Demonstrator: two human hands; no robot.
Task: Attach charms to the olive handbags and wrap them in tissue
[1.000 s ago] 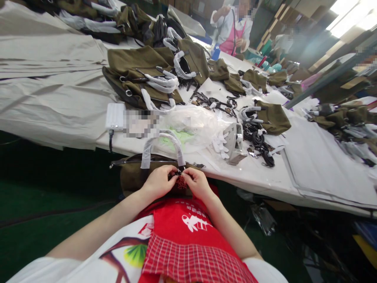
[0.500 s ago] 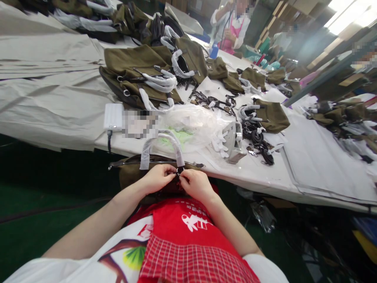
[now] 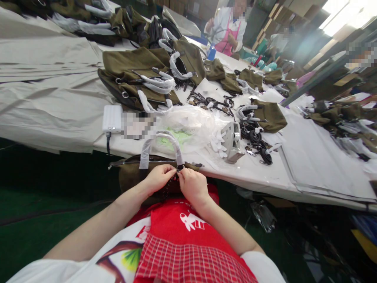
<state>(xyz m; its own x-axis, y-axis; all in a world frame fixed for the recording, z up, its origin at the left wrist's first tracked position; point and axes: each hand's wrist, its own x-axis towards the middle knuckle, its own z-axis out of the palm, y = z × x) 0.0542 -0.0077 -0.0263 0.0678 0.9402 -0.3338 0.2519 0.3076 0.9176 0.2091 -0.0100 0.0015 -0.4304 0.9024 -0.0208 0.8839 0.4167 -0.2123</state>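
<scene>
An olive handbag point(image 3: 129, 177) with a zipped top leans upright at the table's front edge, against my lap. Its arched handle point(image 3: 144, 152) is wrapped in white film. At the foot of the handle on the right is a small metal ring point(image 3: 180, 168). My left hand point(image 3: 160, 179) pinches just left of this ring; what lies between its fingertips is too small to make out. On the other side, my right hand point(image 3: 193, 185) is closed with its fingertips on the ring. A thin dark chain-like piece point(image 3: 168, 188) hangs below the fingers, partly hidden.
Behind the handbag lie clear plastic bags point(image 3: 188, 124), a grey metal holder point(image 3: 232, 141) and a white power bank point(image 3: 112, 118) with a cable. Dark straps point(image 3: 259, 143) and more olive bags point(image 3: 135, 63) cover the table. A co-worker in a pink apron point(image 3: 226, 37) stands across it.
My right hand has turned, its knuckles now higher and its fingers steeper over the ring. A chain-like piece shows more below my left fingers. The handbag stays in place.
</scene>
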